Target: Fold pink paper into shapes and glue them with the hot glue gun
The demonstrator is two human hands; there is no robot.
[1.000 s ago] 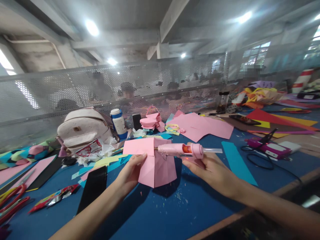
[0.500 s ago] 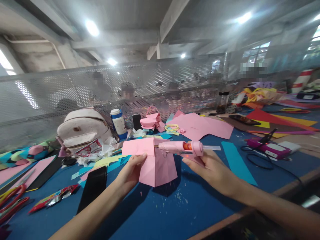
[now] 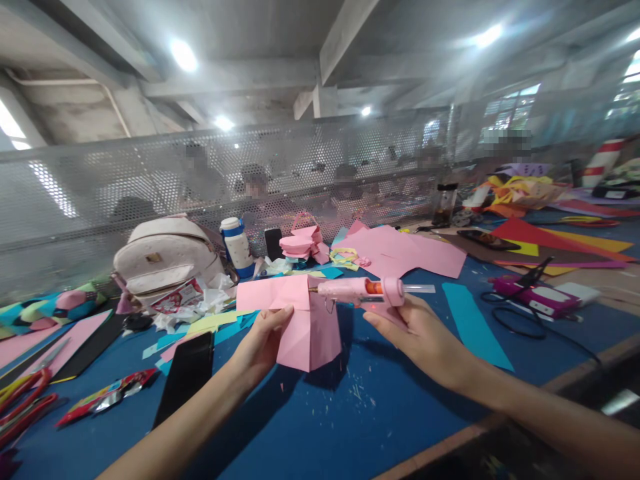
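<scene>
My left hand [image 3: 265,340] pinches a folded piece of pink paper [image 3: 300,333] between thumb and fingers, holding it up over the blue table. The paper has a wide strip across its top and a pleated part hanging below. In my right hand [image 3: 420,340] is a pink glue gun [image 3: 360,291], with a clear glue stick poking out of its back end. The gun points left, and its nozzle is at the right end of the strip; whether it touches the paper I cannot tell.
A black phone [image 3: 185,377], a red snack packet [image 3: 107,397] and scissors [image 3: 30,400] lie at left. Behind stand a white backpack [image 3: 167,260] and a bottle [image 3: 237,248]. Large pink sheets [image 3: 400,250] lie beyond; a blue strip [image 3: 475,327] and a purple device with a cable [image 3: 537,297] are right.
The pink paper has turned slightly, its strip reaching further left and its pleated part looking narrower. The glue gun stays at the strip's end, and its glue stick end sits slightly further left.
</scene>
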